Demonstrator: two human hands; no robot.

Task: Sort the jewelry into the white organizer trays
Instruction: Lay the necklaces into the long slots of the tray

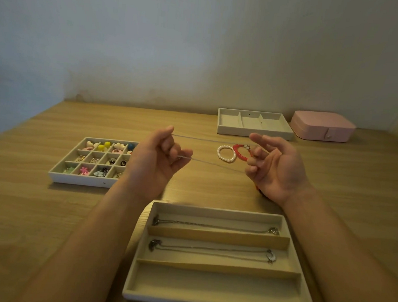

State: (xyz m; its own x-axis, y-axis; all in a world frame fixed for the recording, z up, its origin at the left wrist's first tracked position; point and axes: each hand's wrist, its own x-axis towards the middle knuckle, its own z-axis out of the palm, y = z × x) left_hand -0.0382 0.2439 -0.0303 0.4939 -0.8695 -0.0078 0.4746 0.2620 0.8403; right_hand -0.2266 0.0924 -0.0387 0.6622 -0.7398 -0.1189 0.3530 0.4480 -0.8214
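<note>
A thin silver chain necklace (pixel 212 164) is stretched in two strands between my hands, above the table. My left hand (pixel 156 156) pinches one end with curled fingers. My right hand (pixel 273 166) holds the other end looped round its curled fingers. Below them lies a white tray (pixel 220 235) with three long slots. Its two far slots each hold a silver necklace (pixel 214 226); its near slot holds nothing. A pearl bracelet (pixel 226 153) and a red beaded bracelet (pixel 239 151) lie on the table behind the chain.
A white grid tray (pixel 83 180) at the left holds several small colourful pieces. At the back right stands a white three-compartment tray (pixel 253 132), and beside it a shut pink jewelry box (pixel 322 125). The wooden table (pixel 24 209) meets a wall behind.
</note>
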